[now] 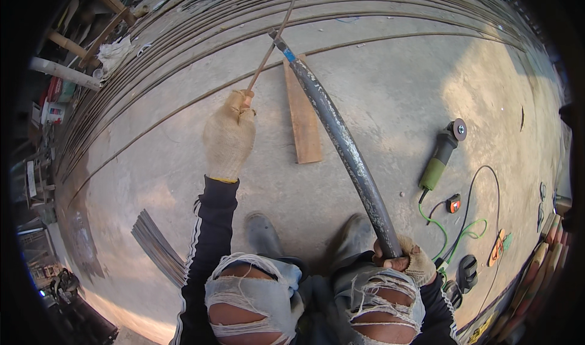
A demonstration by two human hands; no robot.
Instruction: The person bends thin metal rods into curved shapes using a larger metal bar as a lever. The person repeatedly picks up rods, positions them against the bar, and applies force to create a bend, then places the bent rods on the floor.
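My left hand (230, 135), in a beige knit work glove, is closed around a thin steel rod (262, 68). The rod runs from the fist away past the far edge of the view. A long black pipe (341, 141), its paint worn, slants from my right knee toward the rod. Blue marks its far end, where a narrow metal head (277, 39) meets the rod; whether it grips or only touches it, I cannot tell. My right hand (408, 261), in a glove with bare fingers, is wrapped around the near end of the pipe. A wooden board (303, 123) lies partly under the pipe.
Several long steel rods (183, 107) lie across the far floor. To the right rest a green angle grinder (440, 162) with its cord, an orange-black tape measure (453, 203) and sandals (467, 272). Cut bars (157, 247) lie left of my boots (264, 232).
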